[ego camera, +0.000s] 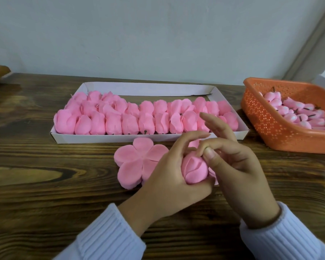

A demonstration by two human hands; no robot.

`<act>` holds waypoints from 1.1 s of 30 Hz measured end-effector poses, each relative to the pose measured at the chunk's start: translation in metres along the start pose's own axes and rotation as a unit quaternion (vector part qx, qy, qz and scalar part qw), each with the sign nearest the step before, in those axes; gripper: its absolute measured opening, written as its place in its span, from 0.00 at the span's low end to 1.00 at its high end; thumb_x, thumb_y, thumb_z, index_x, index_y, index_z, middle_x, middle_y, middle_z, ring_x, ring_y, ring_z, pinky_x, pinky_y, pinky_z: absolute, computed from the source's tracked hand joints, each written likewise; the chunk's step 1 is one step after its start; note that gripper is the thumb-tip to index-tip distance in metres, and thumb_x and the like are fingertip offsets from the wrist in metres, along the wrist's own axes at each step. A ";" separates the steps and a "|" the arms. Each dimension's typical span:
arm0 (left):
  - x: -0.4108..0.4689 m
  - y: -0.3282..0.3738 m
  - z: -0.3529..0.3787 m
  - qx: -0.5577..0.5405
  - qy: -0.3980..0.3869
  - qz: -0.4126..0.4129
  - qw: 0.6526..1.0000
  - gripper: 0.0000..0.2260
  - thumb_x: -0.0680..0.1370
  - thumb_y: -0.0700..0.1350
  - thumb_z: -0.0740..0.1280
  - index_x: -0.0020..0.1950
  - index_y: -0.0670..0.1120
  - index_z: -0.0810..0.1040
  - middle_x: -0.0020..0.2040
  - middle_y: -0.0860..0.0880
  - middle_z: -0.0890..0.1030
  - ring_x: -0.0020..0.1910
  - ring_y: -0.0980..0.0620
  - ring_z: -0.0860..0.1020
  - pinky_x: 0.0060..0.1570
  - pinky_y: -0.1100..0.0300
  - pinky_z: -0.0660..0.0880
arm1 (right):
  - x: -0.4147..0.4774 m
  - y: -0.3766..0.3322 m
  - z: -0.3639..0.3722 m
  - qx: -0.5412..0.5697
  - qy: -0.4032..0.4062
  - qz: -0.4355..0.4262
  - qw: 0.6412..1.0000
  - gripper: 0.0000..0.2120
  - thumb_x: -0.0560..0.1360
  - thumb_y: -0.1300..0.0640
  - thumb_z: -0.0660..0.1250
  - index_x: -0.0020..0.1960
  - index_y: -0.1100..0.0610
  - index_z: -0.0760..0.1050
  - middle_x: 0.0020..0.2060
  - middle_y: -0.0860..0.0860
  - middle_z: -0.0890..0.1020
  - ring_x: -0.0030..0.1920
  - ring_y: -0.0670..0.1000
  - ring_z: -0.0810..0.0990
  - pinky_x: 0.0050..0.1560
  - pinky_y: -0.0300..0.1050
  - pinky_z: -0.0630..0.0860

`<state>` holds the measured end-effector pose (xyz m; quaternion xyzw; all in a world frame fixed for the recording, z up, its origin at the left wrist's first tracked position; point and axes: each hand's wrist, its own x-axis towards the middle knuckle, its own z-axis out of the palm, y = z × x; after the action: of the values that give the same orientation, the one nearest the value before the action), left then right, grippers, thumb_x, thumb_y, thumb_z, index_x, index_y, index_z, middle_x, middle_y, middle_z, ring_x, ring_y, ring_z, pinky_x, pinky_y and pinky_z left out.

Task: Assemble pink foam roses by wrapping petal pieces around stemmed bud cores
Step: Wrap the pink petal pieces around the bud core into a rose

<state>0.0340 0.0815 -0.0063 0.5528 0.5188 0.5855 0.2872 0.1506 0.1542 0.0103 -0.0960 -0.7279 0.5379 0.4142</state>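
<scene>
A pink foam rose (194,170) with petals folded up around its core sits between both hands above the table. My left hand (169,177) cups it from the left and below, fingers curled over its top. My right hand (238,166) holds it from the right, thumb and forefinger pinching at its upper edge, the other fingers spread upward. A stack of flat five-lobed pink petal pieces (137,162) lies on the table just left of my hands. The rose's stem is hidden.
A shallow white cardboard tray (150,136) behind my hands holds several rows of finished pink roses (120,119). An orange perforated plastic basket (270,124) at the right holds several stemmed bud cores (298,113). All rest on a dark wooden table (45,184) against a pale wall.
</scene>
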 end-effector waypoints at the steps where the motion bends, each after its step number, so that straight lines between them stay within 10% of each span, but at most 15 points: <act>1: 0.000 0.000 0.000 0.002 0.002 -0.001 1.000 0.28 0.69 0.34 0.73 0.65 0.51 0.70 0.54 0.51 0.81 0.52 0.53 0.81 0.50 0.52 0.80 | 0.000 0.000 0.000 0.002 0.002 0.000 1.000 0.09 0.73 0.56 0.65 0.41 0.45 0.82 0.64 0.38 0.75 0.72 0.45 0.66 0.62 0.33 0.69; 13: -0.002 -0.005 0.004 0.070 0.047 0.019 0.996 0.21 0.71 0.44 0.72 0.62 0.53 0.72 0.48 0.56 0.83 0.46 0.58 0.82 0.42 0.57 0.80 | -0.001 0.005 0.000 -0.037 0.021 0.020 0.999 0.06 0.72 0.52 0.65 0.45 0.48 0.80 0.61 0.44 0.78 0.68 0.48 0.72 0.60 0.40 0.71; 21: -0.001 -0.016 0.000 0.196 0.059 0.032 0.978 0.33 0.69 0.40 0.73 0.69 0.55 0.62 0.49 0.66 0.73 0.53 0.69 0.73 0.46 0.74 0.72 | 0.000 0.006 0.001 -0.246 0.035 -0.036 0.968 0.10 0.71 0.49 0.67 0.53 0.46 0.77 0.46 0.43 0.78 0.40 0.47 0.76 0.41 0.34 0.70; 27: -0.002 -0.019 -0.003 0.217 0.017 0.029 0.976 0.47 0.71 0.39 0.72 0.71 0.71 0.44 0.57 0.65 0.68 0.56 0.72 0.70 0.50 0.78 0.69 | 0.000 0.009 -0.002 -0.160 -0.065 0.046 0.984 0.11 0.71 0.51 0.70 0.52 0.53 0.79 0.45 0.49 0.82 0.41 0.56 0.81 0.42 0.59 0.78; 33: -0.001 -0.011 -0.005 0.085 0.063 0.009 0.994 0.45 0.63 0.54 0.74 0.74 0.65 0.52 0.55 0.65 0.74 0.56 0.62 0.77 0.51 0.63 0.78 | 0.003 0.005 -0.008 0.114 -0.023 0.126 0.985 0.07 0.70 0.61 0.69 0.48 0.57 0.78 0.40 0.53 0.83 0.34 0.47 0.81 0.31 0.35 0.75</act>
<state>0.0266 0.0825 -0.0162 0.5419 0.5785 0.5757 0.2004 0.1531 0.1633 0.0081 -0.1266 -0.6531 0.6672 0.3350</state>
